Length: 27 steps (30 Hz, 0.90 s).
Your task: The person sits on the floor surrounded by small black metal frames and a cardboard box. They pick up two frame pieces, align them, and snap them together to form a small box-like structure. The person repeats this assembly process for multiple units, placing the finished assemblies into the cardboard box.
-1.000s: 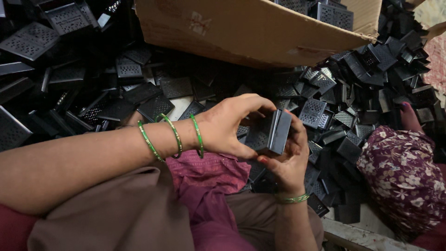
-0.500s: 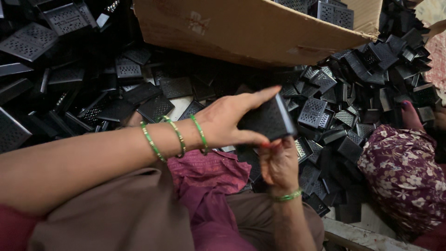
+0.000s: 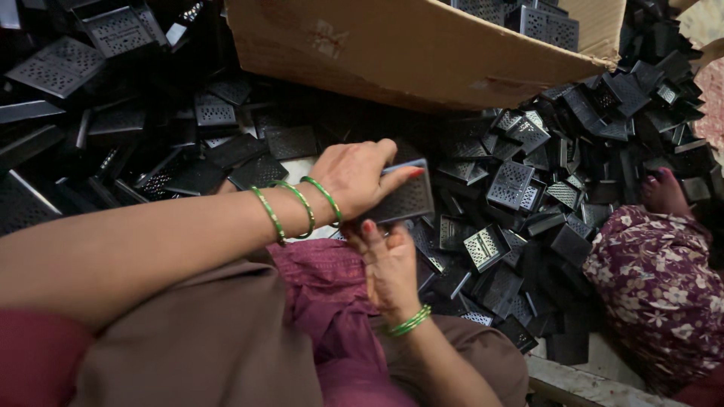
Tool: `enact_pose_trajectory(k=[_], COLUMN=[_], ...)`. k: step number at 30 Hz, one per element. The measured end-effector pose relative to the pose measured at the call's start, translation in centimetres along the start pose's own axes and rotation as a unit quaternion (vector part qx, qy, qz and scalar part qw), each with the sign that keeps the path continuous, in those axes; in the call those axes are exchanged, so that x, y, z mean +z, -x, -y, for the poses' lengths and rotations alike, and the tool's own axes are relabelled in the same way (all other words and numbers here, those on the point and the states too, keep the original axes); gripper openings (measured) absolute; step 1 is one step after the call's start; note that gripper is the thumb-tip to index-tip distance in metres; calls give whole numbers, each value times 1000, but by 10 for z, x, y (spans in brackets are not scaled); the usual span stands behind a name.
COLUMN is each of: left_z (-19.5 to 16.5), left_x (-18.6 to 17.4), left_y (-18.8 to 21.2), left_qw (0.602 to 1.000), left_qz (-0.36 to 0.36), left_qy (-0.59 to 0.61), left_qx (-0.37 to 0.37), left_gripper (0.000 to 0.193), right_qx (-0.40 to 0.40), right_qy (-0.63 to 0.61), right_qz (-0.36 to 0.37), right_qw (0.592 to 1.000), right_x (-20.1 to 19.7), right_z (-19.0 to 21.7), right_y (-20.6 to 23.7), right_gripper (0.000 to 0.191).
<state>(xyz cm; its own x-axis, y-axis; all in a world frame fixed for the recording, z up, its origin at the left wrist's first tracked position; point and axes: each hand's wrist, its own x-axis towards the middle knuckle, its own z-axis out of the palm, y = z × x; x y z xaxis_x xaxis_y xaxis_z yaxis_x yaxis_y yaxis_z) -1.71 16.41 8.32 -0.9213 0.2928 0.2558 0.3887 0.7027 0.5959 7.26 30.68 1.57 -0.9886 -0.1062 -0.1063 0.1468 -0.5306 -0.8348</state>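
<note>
We see a person's left hand (image 3: 354, 181), three green bangles (image 3: 298, 209) on its wrist, gripping a black perforated plastic piece (image 3: 407, 197) from above, while the right hand (image 3: 388, 264), wearing a green bracelet (image 3: 408, 322), touches it from below. Around them we find a heap of similar black pieces (image 3: 528, 188) spread across the floor. A tilted cardboard box (image 3: 407, 53) holding more pieces sits just behind, and another person's floral-clothed knee (image 3: 652, 290) shows at right.

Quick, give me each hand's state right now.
Left hand: fingers closed on a black perforated plastic piece.
Right hand: under the same piece, touching it; whether it grips cannot be told.
</note>
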Motion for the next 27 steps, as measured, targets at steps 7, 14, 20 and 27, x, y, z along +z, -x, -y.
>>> enact_pose_trajectory(k=[7,14,20,27], left_z=[-1,-3,-3,-3], left_x=[-11,-25,-31,-29], left_y=[-1,2,5,2], left_qw=[1000,997,1000,1000], left_qz=[12,59,12,17], left_qy=[2,-47,-13,4], left_qx=[-9,-12,-8,19], left_gripper=[62,68,65,64], right_qx=[59,54,36,-6], right_qy=[39,71,159,234], right_qz=[72,73,118,64], right_qw=[995,993,980,970], right_x=[-13,-2,-23,-46], right_z=[18,13,21,28], right_y=[-7,2,-8,-14], right_gripper=[40,36,35,43])
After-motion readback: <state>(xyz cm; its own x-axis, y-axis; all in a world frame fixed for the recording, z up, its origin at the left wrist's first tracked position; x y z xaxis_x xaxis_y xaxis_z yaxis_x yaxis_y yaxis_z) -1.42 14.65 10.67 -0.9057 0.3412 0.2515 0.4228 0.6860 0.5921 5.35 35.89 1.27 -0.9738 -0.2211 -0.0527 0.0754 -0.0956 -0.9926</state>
